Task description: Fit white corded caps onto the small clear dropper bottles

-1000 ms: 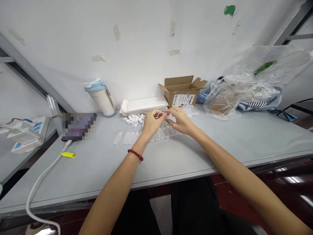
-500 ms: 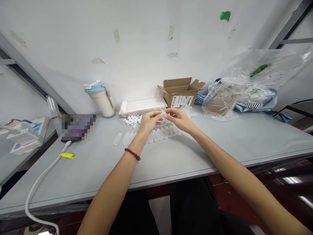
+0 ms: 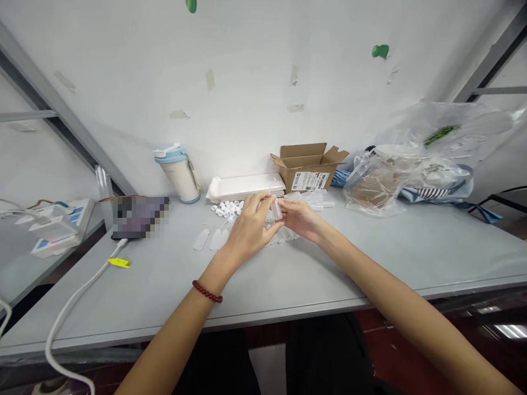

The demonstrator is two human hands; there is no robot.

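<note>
A small translucent plastic bottle (image 3: 276,210) is held upright over the table between my two hands. The fingers and thumb of my left hand (image 3: 250,224) grip it from the left. On its other side, my right hand (image 3: 303,219) has its fingertips closed on the same bottle. Beneath and beside the hands lie several more translucent bottles in a row, partly covered by the fingers; the leftmost bottle (image 3: 201,240) lies a little apart. A pile of small white caps (image 3: 228,209) sits just beyond my left hand.
Behind the caps is a stack of white flat packs (image 3: 242,187), with an open cardboard box (image 3: 309,170) to its right. More clear plastic pieces (image 3: 317,202) lie before the box. A tumbler (image 3: 179,174), a phone (image 3: 140,216) with a cable, and plastic bags (image 3: 370,186) flank the work area.
My left hand has turned and come nearer, spreading its grip along the bottle, which now shows upright between both hands. The camera view has tilted up slightly.
</note>
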